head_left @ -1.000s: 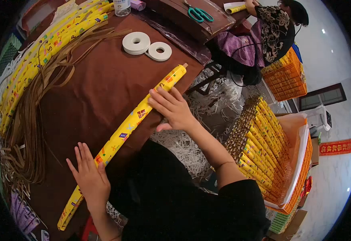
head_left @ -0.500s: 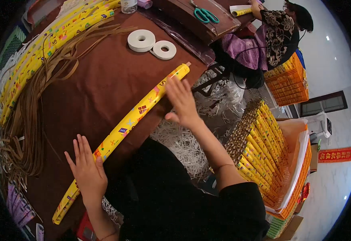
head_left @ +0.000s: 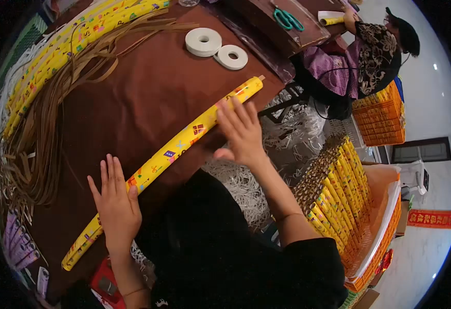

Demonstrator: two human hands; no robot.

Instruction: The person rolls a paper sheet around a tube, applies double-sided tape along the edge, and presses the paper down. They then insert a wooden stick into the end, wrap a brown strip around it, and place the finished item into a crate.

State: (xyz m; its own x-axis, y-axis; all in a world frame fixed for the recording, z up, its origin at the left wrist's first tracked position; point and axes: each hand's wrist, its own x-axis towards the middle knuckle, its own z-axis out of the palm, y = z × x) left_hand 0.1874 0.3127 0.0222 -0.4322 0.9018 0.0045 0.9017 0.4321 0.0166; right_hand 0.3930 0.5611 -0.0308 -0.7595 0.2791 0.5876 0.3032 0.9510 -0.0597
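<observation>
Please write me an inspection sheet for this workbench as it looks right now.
Surface: brown cloth-covered table, mostly bare in the middle.
Job's things: one long yellow patterned roll lying diagonally near the table's front edge.
Clutter: two white tape rolls, brown strips at the left, more yellow rolls at the far left edge, green scissors on a wooden board.
Grippers: left hand flat and open on the roll's lower part; right hand flat and open on its upper part.
Cables: a thin dark cord near the seated person; whether it is a cable is unclear.
Surroundings: shredded white paper below the table, stacked yellow rolls in an orange crate.
</observation>
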